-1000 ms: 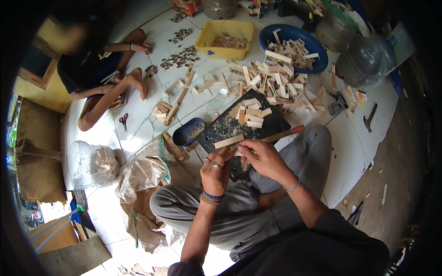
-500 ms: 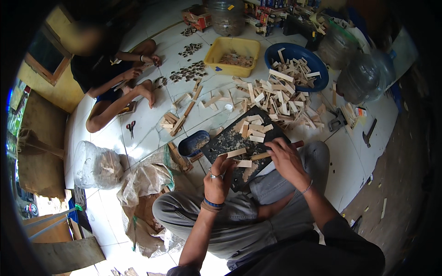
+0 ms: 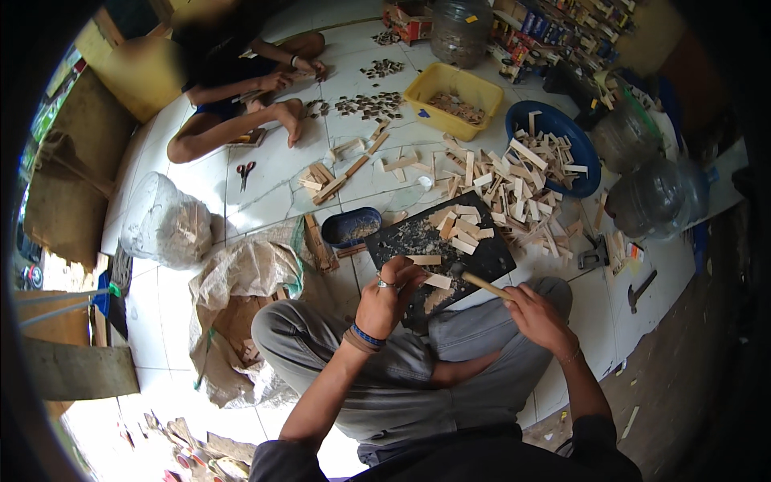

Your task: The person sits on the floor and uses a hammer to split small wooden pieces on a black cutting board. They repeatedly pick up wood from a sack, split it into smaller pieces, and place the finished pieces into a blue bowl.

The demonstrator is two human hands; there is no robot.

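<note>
The left hand (image 3: 385, 299) pinches a small pale wood piece (image 3: 438, 281) between thumb and fingertips, holding it on the near edge of the dark work board (image 3: 490, 255). The right hand (image 3: 536, 315) is closed round the wooden handle of a hammer (image 3: 482, 283), its dark head sitting right beside the wood piece at approx 3 o'clock of the left fingers. A second wood strip (image 3: 423, 259) lies on the board just at 12 o'clock of the held one.

Biggest risk, as I judge it — the fingertips are touching the very piece the hammer head meets, so a slightly off strike would land on thumb or finger. The piece is small and held only by a pinch, so it could also skid or flip off the board edge toward the person's lap.

The board itself rests partly over the gray-trousered knees, not flat on the floor; a hard blow may tip it and scatter the cut blocks (image 3: 462, 225) at its far end, approx 1 o'clock. Chips and dust on the board give poor footing for the piece, too.

Another person sits at approx 10 o'clock, well apart, w/ scissors (image 3: 246, 171) on the tiles near them — flying offcuts seem unlikely to reach that far.
</note>
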